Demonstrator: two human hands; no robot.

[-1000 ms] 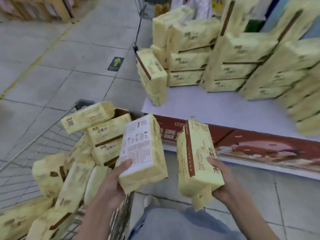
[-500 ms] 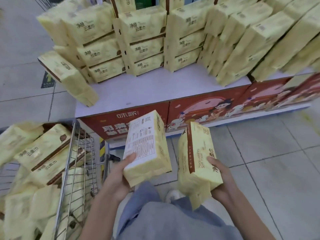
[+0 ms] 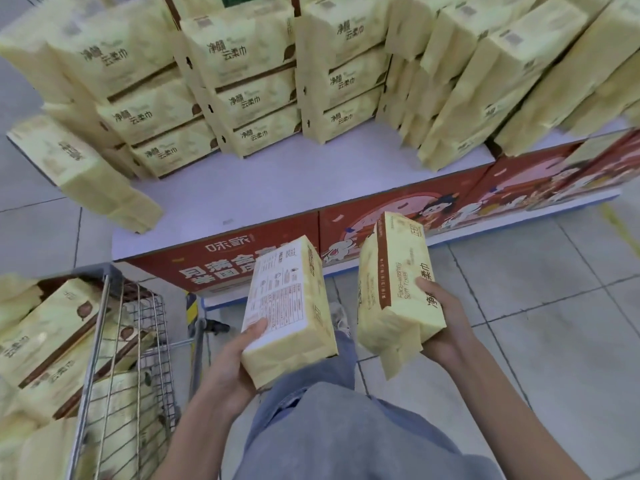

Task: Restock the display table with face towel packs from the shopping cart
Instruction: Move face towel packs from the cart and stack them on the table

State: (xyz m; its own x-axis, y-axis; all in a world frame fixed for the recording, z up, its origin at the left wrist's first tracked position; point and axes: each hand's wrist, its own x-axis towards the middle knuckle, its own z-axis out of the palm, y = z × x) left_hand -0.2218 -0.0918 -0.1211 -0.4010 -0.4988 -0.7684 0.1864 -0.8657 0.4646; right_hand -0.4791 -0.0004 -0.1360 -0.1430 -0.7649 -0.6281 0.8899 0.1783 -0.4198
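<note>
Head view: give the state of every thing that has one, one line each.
left hand, grips the lower end of a pack
left pack, held in the air, white label side facing the camera
right hand, grips the other pack
right pack, held on end, not yet on the table
display table, packs stacked along its back
corner pack, tilted at the table's left corner
shopping cart, loaded with packs

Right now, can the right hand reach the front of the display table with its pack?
Probably yes. The right hand holds its pack just short of the table edge, with only open floor between; the stacks stand farther back.
</note>
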